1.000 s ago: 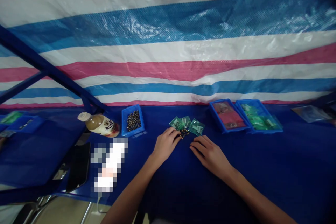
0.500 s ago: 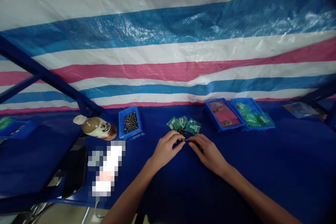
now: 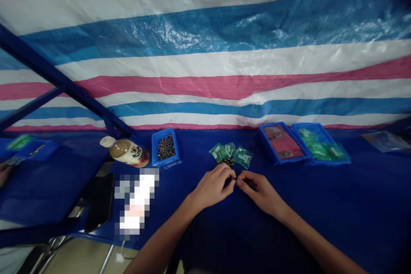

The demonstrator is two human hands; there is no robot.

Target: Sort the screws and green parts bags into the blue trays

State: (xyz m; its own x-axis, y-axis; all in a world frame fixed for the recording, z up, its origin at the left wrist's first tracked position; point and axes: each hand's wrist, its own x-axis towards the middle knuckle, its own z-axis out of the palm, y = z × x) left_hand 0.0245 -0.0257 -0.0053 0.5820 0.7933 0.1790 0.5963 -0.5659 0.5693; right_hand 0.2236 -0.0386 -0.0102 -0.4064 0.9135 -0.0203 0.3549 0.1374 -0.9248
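**Small dark part** point(image 3: 235, 178): too small to make out in detail, located where the two hands meet, centre of the work surface.

**Left hand** point(image 3: 213, 186): fingers curled, fingertips closed on the part.
**Right hand** point(image 3: 260, 192): thumb and fingers pinched on the part's other side.

**Nearby:** a small heap of dark parts point(image 3: 228, 162) lies just ahead of the hands, touching three clear bags of green circuit boards point(image 3: 230, 153).

**Farther along the surface:** a blue plastic tray of dark metal parts point(image 3: 166, 137); a bottle of tan drink point(image 3: 126, 152), on its side; a blue tray of red-packed items point(image 3: 282, 141); a blue tray of bagged green boards point(image 3: 317, 143), beside it; a clear plastic bag point(image 3: 385, 141), far right; a black phone point(image 3: 99, 202); a pixelated, unreadable object point(image 3: 136, 201).

**Surface:** blue table cover point(image 3: 321, 205).

**Left edge:** a co-worker's hand point(image 3: 4, 174), near a blue tray point(image 3: 37, 150).

**Room:** striped pink, white and blue tarpaulin point(image 3: 205, 68) behind the table, crossed at left by a blue metal strut point(image 3: 58, 75); pale floor point(image 3: 80, 257) below.
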